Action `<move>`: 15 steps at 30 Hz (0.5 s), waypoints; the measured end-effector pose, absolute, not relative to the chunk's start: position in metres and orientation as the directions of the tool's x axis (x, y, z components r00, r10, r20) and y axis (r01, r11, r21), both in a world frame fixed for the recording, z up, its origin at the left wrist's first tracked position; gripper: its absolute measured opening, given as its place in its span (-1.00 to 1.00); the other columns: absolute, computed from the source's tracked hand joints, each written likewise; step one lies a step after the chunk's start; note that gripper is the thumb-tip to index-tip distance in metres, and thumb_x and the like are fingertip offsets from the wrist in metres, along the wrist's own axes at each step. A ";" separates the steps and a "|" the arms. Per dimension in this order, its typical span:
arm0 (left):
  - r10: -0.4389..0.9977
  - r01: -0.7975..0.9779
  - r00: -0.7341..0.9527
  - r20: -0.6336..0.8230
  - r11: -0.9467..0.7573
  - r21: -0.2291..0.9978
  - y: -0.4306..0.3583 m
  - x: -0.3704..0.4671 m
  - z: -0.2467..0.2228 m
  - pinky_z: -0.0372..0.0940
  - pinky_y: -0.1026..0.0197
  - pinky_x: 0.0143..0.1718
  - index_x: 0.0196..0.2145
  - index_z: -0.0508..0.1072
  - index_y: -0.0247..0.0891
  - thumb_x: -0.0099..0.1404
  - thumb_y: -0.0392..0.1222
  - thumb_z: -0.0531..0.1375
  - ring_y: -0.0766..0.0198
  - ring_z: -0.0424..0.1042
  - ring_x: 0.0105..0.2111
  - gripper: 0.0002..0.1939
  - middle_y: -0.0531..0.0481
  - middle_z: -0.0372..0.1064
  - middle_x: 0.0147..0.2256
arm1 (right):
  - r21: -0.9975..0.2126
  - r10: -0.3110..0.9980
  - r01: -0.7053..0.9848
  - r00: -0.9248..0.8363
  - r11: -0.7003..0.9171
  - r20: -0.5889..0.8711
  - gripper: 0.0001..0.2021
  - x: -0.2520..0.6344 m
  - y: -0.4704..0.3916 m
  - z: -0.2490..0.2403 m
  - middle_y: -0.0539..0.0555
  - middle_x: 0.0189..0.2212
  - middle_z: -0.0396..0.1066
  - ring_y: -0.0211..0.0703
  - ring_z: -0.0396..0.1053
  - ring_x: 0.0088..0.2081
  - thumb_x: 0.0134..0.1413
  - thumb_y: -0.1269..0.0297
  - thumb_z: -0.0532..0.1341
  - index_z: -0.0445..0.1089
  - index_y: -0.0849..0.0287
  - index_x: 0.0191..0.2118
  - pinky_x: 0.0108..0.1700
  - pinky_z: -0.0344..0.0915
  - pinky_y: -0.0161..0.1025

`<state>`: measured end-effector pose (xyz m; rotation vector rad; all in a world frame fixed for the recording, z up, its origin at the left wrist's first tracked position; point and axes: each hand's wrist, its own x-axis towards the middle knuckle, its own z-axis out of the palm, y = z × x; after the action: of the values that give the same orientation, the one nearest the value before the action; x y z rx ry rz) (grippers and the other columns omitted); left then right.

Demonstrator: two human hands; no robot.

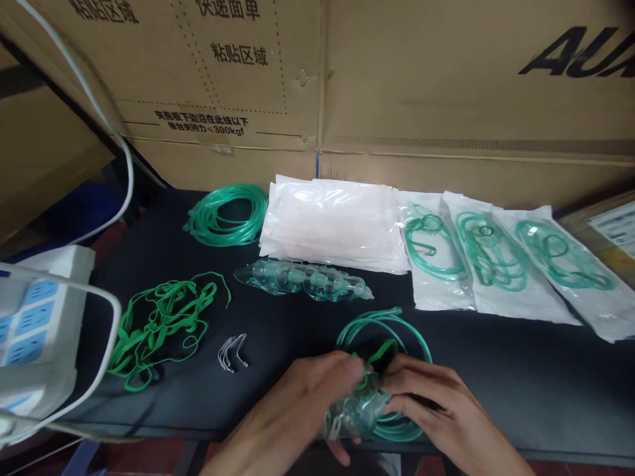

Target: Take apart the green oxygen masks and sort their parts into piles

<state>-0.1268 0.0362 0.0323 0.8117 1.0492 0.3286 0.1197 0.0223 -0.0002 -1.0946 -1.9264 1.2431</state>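
Near the front edge of the dark table, my left hand (310, 390) and my right hand (436, 396) are both closed around a clear plastic mask (360, 410). A green elastic strap (383, 350) rises between my fingers at the mask's upper side. Behind and beneath the hands lies a coil of green tubing (421, 344). The left fingers are slightly blurred, and part of the mask is hidden by them.
Clear masks (307, 279), white pouches (335, 221), a tubing coil (228, 215) and packed pouches (491, 254) lie behind. Green straps (163, 324), metal strips (233, 352) and a power strip (44, 324) are left. Cardboard boxes (421, 86) stand at the back.
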 end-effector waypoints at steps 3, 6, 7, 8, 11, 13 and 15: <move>0.635 0.460 0.293 -0.715 0.562 0.688 0.036 -0.120 0.053 0.45 0.19 -0.41 0.07 0.56 -0.12 0.22 0.33 0.34 0.25 0.54 -0.49 -0.38 -0.15 0.50 0.01 | -0.909 0.860 0.313 -0.503 0.275 0.087 -0.92 0.119 0.024 0.000 -0.03 -0.26 0.47 -0.29 0.49 -0.26 0.42 0.37 0.29 0.52 0.04 -0.15 -0.19 0.34 -0.45; 0.722 0.562 0.290 -0.628 0.402 0.723 0.039 -0.112 0.058 0.38 0.25 -0.37 -0.14 0.54 -0.13 0.28 0.05 0.29 0.23 0.51 -0.42 -0.73 0.00 0.53 -0.17 | -0.916 0.860 0.288 -0.498 0.281 0.107 -0.93 0.120 0.027 0.001 -0.03 -0.24 0.48 -0.29 0.50 -0.26 0.37 0.38 0.34 0.54 0.04 -0.14 -0.19 0.37 -0.45; 0.748 0.568 0.319 -0.582 0.340 0.749 0.041 -0.110 0.057 0.36 0.26 -0.34 -0.22 0.50 -0.14 0.26 -0.06 0.27 0.21 0.51 -0.37 -0.83 0.04 0.53 -0.23 | -0.919 0.864 0.280 -0.491 0.278 0.112 -0.94 0.121 0.028 0.002 -0.03 -0.26 0.48 -0.29 0.50 -0.27 0.36 0.37 0.35 0.54 0.04 -0.15 -0.21 0.37 -0.45; 0.764 0.572 0.343 -0.546 0.291 0.767 0.043 -0.108 0.056 0.34 0.27 -0.31 -0.27 0.45 -0.15 0.23 -0.14 0.26 0.20 0.51 -0.32 -0.89 0.07 0.52 -0.27 | -0.921 0.868 0.277 -0.483 0.275 0.114 -0.94 0.121 0.028 0.003 -0.04 -0.27 0.48 -0.29 0.51 -0.28 0.35 0.36 0.36 0.53 0.04 -0.16 -0.22 0.37 -0.44; 0.758 0.593 0.410 -0.507 0.201 0.780 0.048 -0.107 0.052 0.31 0.23 -0.27 -0.33 0.33 -0.15 0.18 -0.20 0.24 0.17 0.50 -0.29 -0.88 0.10 0.52 -0.30 | -0.907 0.877 0.317 -0.468 0.278 0.105 -0.95 0.121 0.028 0.004 -0.05 -0.29 0.50 -0.30 0.52 -0.30 0.37 0.35 0.35 0.52 0.04 -0.18 -0.22 0.38 -0.46; 0.748 0.624 0.431 -0.505 0.157 0.766 0.049 -0.108 0.051 0.31 0.19 -0.25 -0.31 0.33 -0.14 0.22 -0.15 0.23 0.12 0.51 -0.27 -0.87 0.07 0.53 -0.29 | -0.879 0.871 0.365 -0.481 0.306 0.103 -0.95 0.121 0.025 0.003 -0.04 -0.27 0.52 -0.30 0.54 -0.28 0.40 0.32 0.32 0.52 0.04 -0.18 -0.18 0.41 -0.48; 0.740 0.647 0.437 -0.512 0.137 0.750 0.049 -0.108 0.052 0.30 0.17 -0.24 -0.29 0.35 -0.14 0.26 -0.10 0.21 0.07 0.52 -0.23 -0.88 0.04 0.53 -0.29 | -0.851 0.863 0.416 -0.498 0.321 0.083 -0.88 0.121 0.019 0.000 -0.01 -0.23 0.54 -0.27 0.57 -0.25 0.45 0.27 0.27 0.55 0.02 -0.18 -0.16 0.44 -0.48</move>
<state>-0.1080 0.0488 0.0519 1.5600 1.2587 0.1027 0.1211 0.0192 0.0001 -1.1239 -2.0537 1.0898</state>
